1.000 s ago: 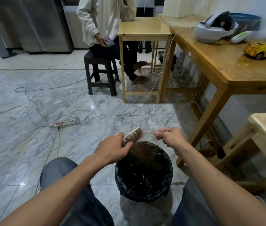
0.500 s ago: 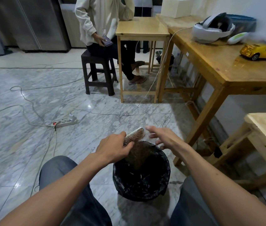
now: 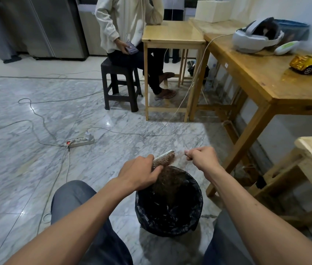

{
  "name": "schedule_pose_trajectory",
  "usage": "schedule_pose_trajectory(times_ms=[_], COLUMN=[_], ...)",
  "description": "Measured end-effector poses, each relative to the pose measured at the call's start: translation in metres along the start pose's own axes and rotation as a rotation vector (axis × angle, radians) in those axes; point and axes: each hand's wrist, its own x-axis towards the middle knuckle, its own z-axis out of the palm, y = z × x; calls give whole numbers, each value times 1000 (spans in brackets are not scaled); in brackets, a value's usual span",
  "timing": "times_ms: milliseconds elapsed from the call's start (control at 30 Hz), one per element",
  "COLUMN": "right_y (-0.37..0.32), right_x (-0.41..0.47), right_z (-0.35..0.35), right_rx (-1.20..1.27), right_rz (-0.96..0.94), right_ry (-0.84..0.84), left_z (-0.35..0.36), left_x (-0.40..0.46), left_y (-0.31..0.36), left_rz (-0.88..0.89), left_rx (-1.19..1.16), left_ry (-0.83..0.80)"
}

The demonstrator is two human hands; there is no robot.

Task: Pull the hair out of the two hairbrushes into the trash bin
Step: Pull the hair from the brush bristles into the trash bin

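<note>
Centre frame: your left hand (image 3: 139,174) grips the hairbrush (image 3: 163,159) over the trash bin (image 3: 168,201); right hand (image 3: 202,159), fingertips pressed together, pinches faint hair (image 3: 179,154) beside it.

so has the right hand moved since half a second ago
Yes. The right hand has pulled back to the right, away from the hairbrush, and closed into a pinch; judged against the trash bin rim.

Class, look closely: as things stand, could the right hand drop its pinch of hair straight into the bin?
Probably not quite. The right hand sits beyond the bin's far rim, beside the brush; nothing blocks a short pull back.
</note>
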Motion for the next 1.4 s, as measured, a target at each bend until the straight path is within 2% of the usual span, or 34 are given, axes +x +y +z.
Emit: schedule_pose_trajectory(times_ms=[167,267,400,533,600,633,833,967,1067,1167,1300,1400], right_y=[2,7,2,-12,-13,-11,-4,-3,0,4,0,4], right_x=[2,0,-12,-29,-33,-33,-24,-20,-18,-15,-23,-27], right_z=[-29,-31,-24,-12,-5,-2,-3,-19,-23,-21,-13,1], right_rx=[-58,-102,-291,-43,-74,-103,-344,-312,-340,-353,-156,-171], right_rz=[51,45,-48,-170,-236,-250,-193,-45,-21,-20,-72,-166], right_ry=[170,166,-27,-279,-408,-415,-103,101,147,18,-311,-511], left_z=[3,3,2,0,0,1,3,3,3,3,-1,-3], left_x=[-3,-3,1,3,4,4,2,2,3,3,5,7], left_y=[-20,-22,-13,-4,-1,-1,-9,-14,-15,-13,-7,0], left_rz=[-103,-114,-90,-63,-64,-66,-131,-141,-140,-143,-136,-121], left_rx=[-15,-7,-6,-4,-14,-18,-81,-49,-36,-33,-43,-71], left_ry=[-4,16,29,38,43,44,21,30,35,33,32,24])
